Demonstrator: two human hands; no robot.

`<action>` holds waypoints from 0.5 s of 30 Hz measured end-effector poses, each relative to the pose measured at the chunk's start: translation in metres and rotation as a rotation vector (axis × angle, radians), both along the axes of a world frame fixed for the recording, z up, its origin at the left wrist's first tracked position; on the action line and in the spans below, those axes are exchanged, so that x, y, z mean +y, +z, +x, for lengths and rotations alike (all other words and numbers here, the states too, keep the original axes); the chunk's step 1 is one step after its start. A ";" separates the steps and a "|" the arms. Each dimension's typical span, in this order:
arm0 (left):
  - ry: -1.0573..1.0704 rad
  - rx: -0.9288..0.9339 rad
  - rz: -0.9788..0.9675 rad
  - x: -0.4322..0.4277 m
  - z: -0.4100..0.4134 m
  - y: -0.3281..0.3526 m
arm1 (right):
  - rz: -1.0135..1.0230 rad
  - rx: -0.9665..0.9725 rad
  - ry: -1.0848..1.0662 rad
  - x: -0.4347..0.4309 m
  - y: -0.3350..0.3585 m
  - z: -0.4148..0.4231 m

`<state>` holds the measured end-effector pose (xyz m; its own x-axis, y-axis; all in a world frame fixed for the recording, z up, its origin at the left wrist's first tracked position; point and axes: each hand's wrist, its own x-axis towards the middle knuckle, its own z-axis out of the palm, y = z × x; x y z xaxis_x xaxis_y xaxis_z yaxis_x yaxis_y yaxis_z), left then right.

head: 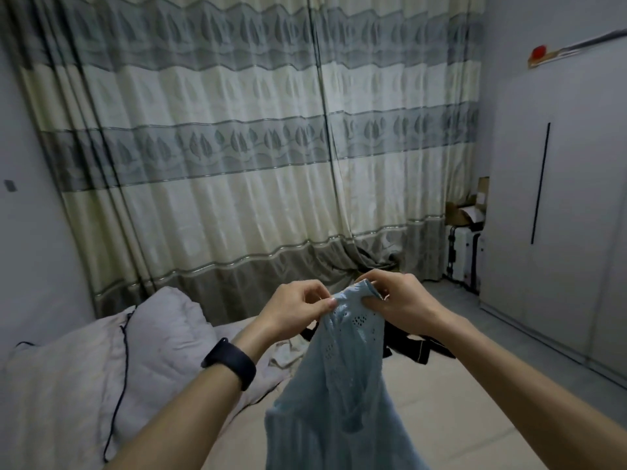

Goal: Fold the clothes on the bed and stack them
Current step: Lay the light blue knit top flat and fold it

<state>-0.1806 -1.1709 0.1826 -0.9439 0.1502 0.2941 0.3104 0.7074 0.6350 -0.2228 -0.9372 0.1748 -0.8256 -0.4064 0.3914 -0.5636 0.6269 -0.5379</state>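
Pale-blue garment, perforated, hanging, pinched by both hands

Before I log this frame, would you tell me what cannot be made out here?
Head view:
- light blue garment, pinched by left hand and right hand: lower part cut off by the bottom edge.
- black garment: partly hidden behind the light blue garment.
- pale cloth: crumpled, partly behind the left hand's wrist.
- boxes: too small to read.

Dim, bluish, soft light; wide-angle bending at the edges, slight blur throughout.
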 end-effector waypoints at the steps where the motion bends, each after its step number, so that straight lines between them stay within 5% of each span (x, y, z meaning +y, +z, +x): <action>1: 0.014 0.019 0.052 -0.003 0.002 0.002 | 0.046 0.003 -0.022 -0.003 0.004 0.002; 6: 0.091 -0.175 0.332 -0.014 0.008 0.017 | 0.056 -0.051 0.016 -0.025 0.014 0.016; 12: 0.100 -0.011 -0.222 -0.026 0.011 0.015 | -0.038 0.027 0.057 -0.056 0.028 0.029; 15: 0.121 0.157 -0.083 -0.035 0.009 0.018 | -0.129 0.076 0.084 -0.066 0.031 0.026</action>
